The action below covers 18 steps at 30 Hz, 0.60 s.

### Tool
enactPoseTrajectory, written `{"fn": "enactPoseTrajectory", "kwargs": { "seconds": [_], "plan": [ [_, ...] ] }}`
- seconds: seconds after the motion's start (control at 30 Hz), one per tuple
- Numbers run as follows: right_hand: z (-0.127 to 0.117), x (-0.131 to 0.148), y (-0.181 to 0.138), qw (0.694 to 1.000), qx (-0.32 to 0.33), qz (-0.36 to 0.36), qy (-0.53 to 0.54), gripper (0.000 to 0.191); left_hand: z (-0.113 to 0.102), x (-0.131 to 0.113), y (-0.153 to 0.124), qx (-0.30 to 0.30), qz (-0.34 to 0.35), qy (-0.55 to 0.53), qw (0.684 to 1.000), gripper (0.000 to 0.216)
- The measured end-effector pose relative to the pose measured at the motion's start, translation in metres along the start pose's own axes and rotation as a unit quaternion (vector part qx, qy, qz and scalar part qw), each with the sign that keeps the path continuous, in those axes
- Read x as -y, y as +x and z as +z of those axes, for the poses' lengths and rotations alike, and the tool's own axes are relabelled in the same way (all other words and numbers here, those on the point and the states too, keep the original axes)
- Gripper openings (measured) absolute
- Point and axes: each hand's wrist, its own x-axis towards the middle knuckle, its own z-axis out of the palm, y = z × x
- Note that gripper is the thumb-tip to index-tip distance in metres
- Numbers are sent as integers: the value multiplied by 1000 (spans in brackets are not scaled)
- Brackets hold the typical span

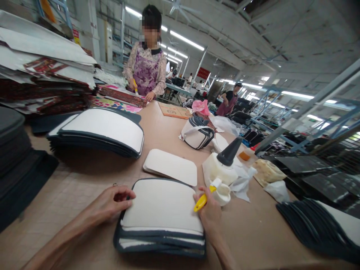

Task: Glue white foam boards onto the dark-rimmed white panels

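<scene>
In front of me lies a stack of dark fabric panels (160,240) with white boards between them. A white board (163,204) covers the top, and the dark fabric shows as a rim around it. My left hand (119,200) is at the board's left edge, with thumb and curled fingers on its border. At the right edge, my right hand (209,208) grips a yellow-handled brush (204,200), its pale end pointing up and away, while the fingertips touch the board. Just beyond the stack are more white boards (171,165) in a small pile.
A white jug with a black cone (229,152) stands close to my right hand. Larger piles of panels (102,125) sit left, with others (312,225) at right. A tied bundle (197,133) lies farther back. A co-worker (149,63) works across the table.
</scene>
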Motion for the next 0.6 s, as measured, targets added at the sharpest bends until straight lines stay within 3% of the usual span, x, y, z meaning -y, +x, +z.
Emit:
{"fn": "enactPoseTrajectory", "kwargs": {
  "seconds": [0.13, 0.2, 0.27, 0.37, 0.47, 0.53, 0.6],
  "plan": [
    [2, 4, -6, 975, -99, -157, -121, 23, 14, -18, -9, -118, 148, 160, 969, 17],
    [8, 7, -12, 960, -107, -248, -71, 20, 30, -29, -13, -155, 232, 174, 944, 29],
    [17, 8, -19, 951, -84, -298, 1, 23, 46, -37, -13, -138, 288, 185, 929, 41],
    [29, 6, -28, 951, -62, -297, 66, 25, 60, -41, -11, -68, 328, 249, 909, 52],
    [35, 4, -32, 954, -77, -282, 62, 25, 58, -41, -9, -1, 350, 316, 882, 58],
    [36, 4, -33, 956, -94, -277, 27, 27, 55, -40, -9, 13, 359, 343, 868, 61],
    [35, 3, -34, 959, -97, -267, -2, 26, 56, -39, -10, -17, 369, 356, 858, 61]
  ]
}}
